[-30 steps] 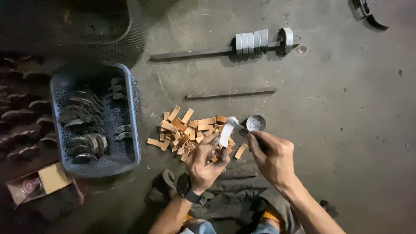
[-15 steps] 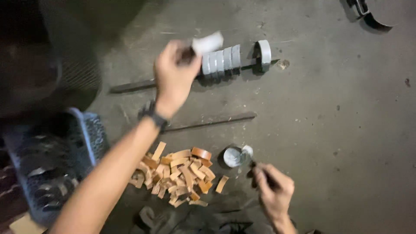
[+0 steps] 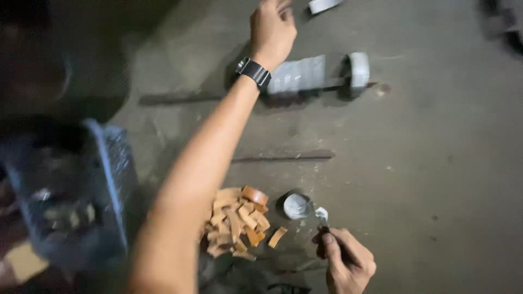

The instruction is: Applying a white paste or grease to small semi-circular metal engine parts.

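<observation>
Reaching farther out now, left hand (image 3: 272,28) stretches past the row of grey pieces (image 3: 298,75) on a rod (image 3: 180,98); its grip cannot be told.
Right hand (image 3: 348,264) stays low, closed on a small brush (image 3: 322,215) beside the round tin (image 3: 297,206) and orange blocks (image 3: 239,220).

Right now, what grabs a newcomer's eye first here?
The left arm stretched up the middle, its left hand with fingers spread above a row of grey curved pieces on a rod. Below, a pile of orange strips beside a small tin. The right hand grips a small brush at bottom right.

Concrete floor (image 3: 436,163) with orange blocks (image 3: 239,220), rods (image 3: 283,158)
</observation>
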